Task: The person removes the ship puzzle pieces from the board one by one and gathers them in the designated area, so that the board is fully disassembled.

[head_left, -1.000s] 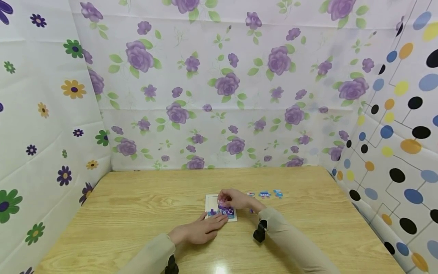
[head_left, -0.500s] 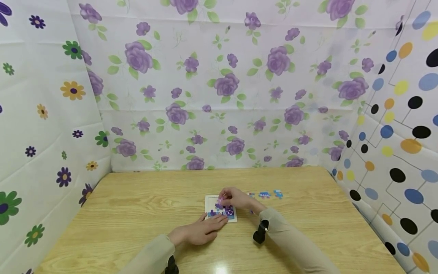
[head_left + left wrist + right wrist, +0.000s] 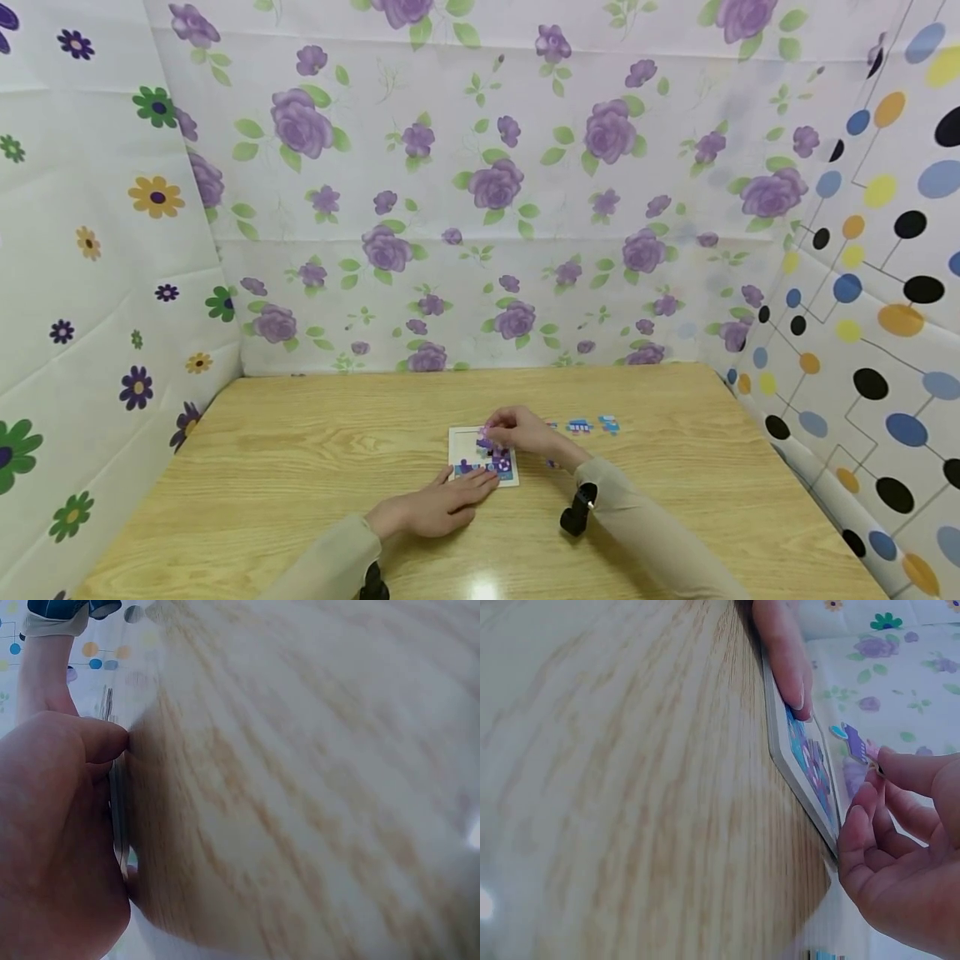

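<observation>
A small, flat jigsaw piece [image 3: 853, 742], purple and pink with a light-blue tip, juts from the pinching grip of the right hand [image 3: 522, 430]. It is raised over a white-bordered puzzle board [image 3: 462, 446], about midway between the pale wood-grain table's [image 3: 315, 442] side edges. The left hand [image 3: 437, 507], unclenched, rests its fingers across the board's near edge.

Wood-grain tabletop [image 3: 337, 442], light yellow-brown, bounded on three sides by white printed sheeting. Rear sheet [image 3: 442, 171]: purple roses, green leaves, horizontal creases. Left sheet [image 3: 112, 150]: purple, green, orange flowers. Right sheet [image 3: 810, 417]: multicoloured ovals, thin connecting lines. Bright glare spot [image 3: 482, 588] on near tabletop.
</observation>
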The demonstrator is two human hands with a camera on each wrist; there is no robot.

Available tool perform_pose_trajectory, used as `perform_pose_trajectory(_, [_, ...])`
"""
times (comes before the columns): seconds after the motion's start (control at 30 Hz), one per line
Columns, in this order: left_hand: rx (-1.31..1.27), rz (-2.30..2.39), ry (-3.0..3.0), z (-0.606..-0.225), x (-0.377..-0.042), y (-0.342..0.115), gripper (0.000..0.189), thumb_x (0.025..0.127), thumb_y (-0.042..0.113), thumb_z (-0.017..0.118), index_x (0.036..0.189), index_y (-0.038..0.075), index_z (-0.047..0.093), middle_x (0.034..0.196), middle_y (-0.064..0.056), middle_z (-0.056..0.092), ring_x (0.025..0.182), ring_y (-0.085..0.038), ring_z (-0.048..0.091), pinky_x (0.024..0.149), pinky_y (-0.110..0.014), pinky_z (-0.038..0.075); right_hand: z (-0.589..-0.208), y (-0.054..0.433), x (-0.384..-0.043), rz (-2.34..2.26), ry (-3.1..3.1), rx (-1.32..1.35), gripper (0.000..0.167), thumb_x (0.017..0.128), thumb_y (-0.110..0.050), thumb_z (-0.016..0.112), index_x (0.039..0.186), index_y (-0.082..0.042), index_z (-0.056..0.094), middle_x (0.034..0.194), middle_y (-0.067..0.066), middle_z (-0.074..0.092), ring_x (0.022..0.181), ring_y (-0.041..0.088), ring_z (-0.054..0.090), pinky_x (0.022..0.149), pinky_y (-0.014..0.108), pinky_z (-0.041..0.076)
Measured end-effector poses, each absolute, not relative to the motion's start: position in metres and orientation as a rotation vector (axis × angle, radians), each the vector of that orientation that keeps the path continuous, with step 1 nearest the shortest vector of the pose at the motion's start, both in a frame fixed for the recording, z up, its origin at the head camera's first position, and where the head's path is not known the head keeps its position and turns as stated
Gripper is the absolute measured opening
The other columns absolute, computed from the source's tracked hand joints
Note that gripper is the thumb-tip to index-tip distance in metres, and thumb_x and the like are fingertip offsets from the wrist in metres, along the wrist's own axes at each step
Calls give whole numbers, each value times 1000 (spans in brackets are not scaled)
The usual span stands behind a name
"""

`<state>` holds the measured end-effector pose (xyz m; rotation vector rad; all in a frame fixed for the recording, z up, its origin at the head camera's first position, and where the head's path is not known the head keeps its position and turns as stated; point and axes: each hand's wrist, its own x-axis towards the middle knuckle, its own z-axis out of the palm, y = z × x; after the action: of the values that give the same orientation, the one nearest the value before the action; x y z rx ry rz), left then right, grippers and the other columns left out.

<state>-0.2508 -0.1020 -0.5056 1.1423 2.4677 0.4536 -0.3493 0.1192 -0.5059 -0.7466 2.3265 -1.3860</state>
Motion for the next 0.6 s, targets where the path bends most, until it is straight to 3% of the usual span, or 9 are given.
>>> perform_pose_trajectory(0.23, [1158, 466, 2467, -507, -251, -103, 54, 106, 26, 33, 157, 19, 16, 164, 1, 12, 151, -20, 11, 117, -62, 5, -503, 121, -347, -1395, 2369, -685, 22, 99, -19, 56, 109, -3, 66, 86, 20, 62, 66, 15, 48, 59, 28, 43])
perform_pose_trajectory(0.43, [1172, 464, 2470, -510, -252, -103, 55, 106, 26, 33, 157, 19, 15, 164, 1, 11, 151, -21, 11, 117, -63, 5, -502, 123, -346, -1434, 2335, -655, 25, 99, -26, 56, 109, -5, 66, 91, 13, 66, 78, 16, 62, 72, 32, 55])
perform_pose_trajectory(0.6, [1185, 461, 2478, -512, -252, -103, 55, 105, 26, 34, 157, 19, 15, 164, 1, 12, 151, -22, 11, 116, -65, 5, -499, 127, -344, -1512, 2233, -636, 27, 99, -23, 56, 111, -1, 64, 93, 13, 66, 84, 18, 66, 77, 33, 58])
